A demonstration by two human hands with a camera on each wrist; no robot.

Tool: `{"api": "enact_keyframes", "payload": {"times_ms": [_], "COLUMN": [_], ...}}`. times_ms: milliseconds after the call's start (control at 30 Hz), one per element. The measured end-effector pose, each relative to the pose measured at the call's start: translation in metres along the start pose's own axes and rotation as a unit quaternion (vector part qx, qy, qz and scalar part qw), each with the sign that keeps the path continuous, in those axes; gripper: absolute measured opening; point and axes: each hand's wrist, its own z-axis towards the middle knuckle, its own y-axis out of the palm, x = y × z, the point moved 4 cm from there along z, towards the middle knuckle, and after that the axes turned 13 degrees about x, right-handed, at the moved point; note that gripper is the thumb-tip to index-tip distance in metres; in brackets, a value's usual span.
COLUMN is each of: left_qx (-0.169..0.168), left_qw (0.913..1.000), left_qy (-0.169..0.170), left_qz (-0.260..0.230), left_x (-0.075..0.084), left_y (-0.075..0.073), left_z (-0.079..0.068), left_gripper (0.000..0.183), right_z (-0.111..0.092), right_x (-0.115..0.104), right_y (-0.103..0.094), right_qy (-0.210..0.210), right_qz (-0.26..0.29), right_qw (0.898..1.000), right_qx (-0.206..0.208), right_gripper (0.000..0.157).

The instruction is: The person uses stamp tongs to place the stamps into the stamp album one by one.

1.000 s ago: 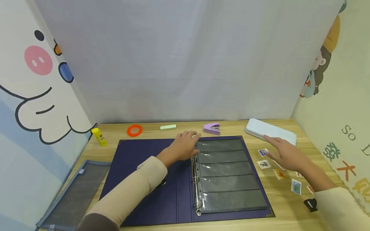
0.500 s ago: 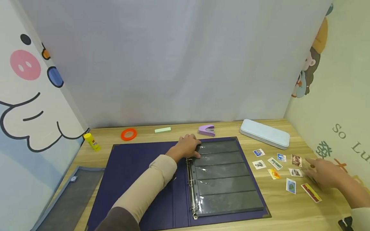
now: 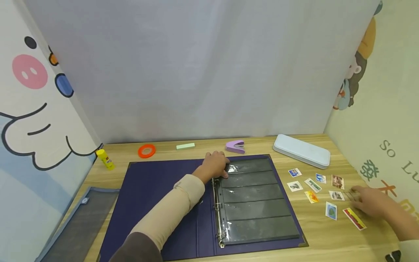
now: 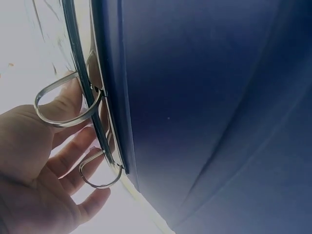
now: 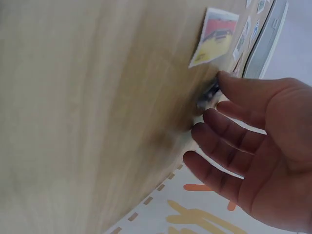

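Observation:
A dark blue ring binder [image 3: 154, 196] lies open on the wooden table. On its right side, black pocket sheets [image 3: 255, 193] hang on metal rings [image 4: 63, 117]. My left hand [image 3: 214, 166] rests at the top left corner of the sheets, by the upper rings; in the left wrist view its fingers are loosely bent beside the page edge. At the right of the table, my right hand [image 3: 371, 200] pinches a small dark piece [image 5: 208, 93] between thumb and forefinger, too blurred to name. Loose stamps lie around it, the nearest a red and yellow stamp [image 3: 355, 218].
Several stamps, among them an orange stamp [image 3: 311, 197], lie right of the binder. Along the back stand a light blue case [image 3: 302, 151], a purple stapler [image 3: 235, 146], a pale green strip [image 3: 185, 146] and red tape [image 3: 146, 151]. A glue stick [image 3: 105, 159] and grey mesh pouch [image 3: 90, 222] are left.
My right hand has moved from above the stamps to the right end of the table, down to the surface. The left hand stays at the sheets' top corner.

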Motion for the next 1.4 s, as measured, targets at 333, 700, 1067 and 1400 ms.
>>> {"api": "enact_keyframes", "payload": {"times_ms": [333,700,1067,1400], "left_qx": [-0.017,-0.013,0.015,0.021], "left_qw": [0.9973,0.9918,0.9931,0.9950], "left_qy": [-0.029,-0.045,-0.016,-0.008], "left_qz": [-0.065,-0.119,-0.116,-0.097], "left_x": [-0.001,-0.007,-0.007,-0.006], "left_y": [-0.002,0.001,0.000,0.001], "left_z": [0.004,0.003,-0.005,-0.005], "left_gripper": [0.061,0.058,0.061,0.062], "right_z": [0.006,0.052,0.089,0.099], "right_x": [0.000,-0.040,-0.054,-0.056], "right_y": [-0.008,-0.024,0.004,0.005], "right_qy": [0.012,0.009,-0.006,-0.002], "right_qz": [0.004,0.139,0.141,0.163], "right_qw": [0.999,0.989,0.990,0.986], "right_qx": [0.050,0.040,0.002,-0.036], "right_gripper": [0.023,0.029,0.021,0.022]}}
